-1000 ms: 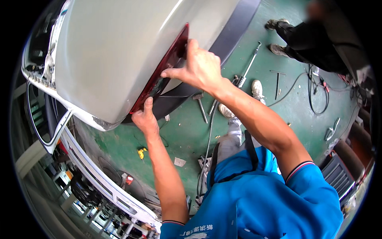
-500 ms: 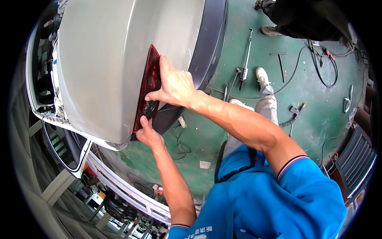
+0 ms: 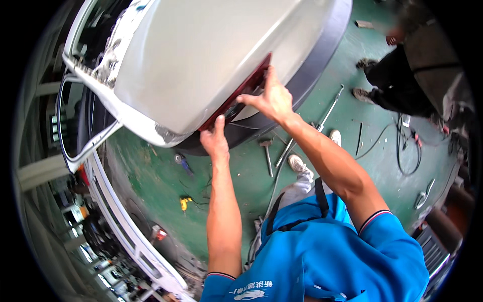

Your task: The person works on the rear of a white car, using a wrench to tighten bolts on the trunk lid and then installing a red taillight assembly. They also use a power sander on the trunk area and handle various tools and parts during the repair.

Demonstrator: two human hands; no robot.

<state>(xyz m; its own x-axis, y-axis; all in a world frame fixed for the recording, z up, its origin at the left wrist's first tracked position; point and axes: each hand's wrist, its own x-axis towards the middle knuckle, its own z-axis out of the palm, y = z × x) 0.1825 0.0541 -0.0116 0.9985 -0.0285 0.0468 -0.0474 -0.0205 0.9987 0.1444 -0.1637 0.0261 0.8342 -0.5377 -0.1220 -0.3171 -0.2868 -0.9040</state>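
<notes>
A long red car tail light [image 3: 239, 94] sits at the rear corner of a car's silver-beige bodywork [image 3: 201, 55], just above the dark bumper [image 3: 314, 65]. My left hand [image 3: 216, 143] grips its near-left end, thumb on the lens. Toward the far end, my right hand [image 3: 274, 98] holds the same lamp, with thumb and index finger stretched wide across it. The other fingers of both hands are partly hidden. Whether the lamp is fully seated against the body I cannot tell.
On the green floor lie a hammer [image 3: 266, 151], a long metal rod tool [image 3: 329, 108], a yellow power tool [image 3: 184, 203] and a looped cable [image 3: 402, 151]. Another person [image 3: 397, 75] stands at the upper right. A white car frame part [image 3: 126, 226] runs along the lower left.
My view has turned, so the car and tail light appear further right and more slanted. Both hands have stayed on the lamp. More of the other person shows now.
</notes>
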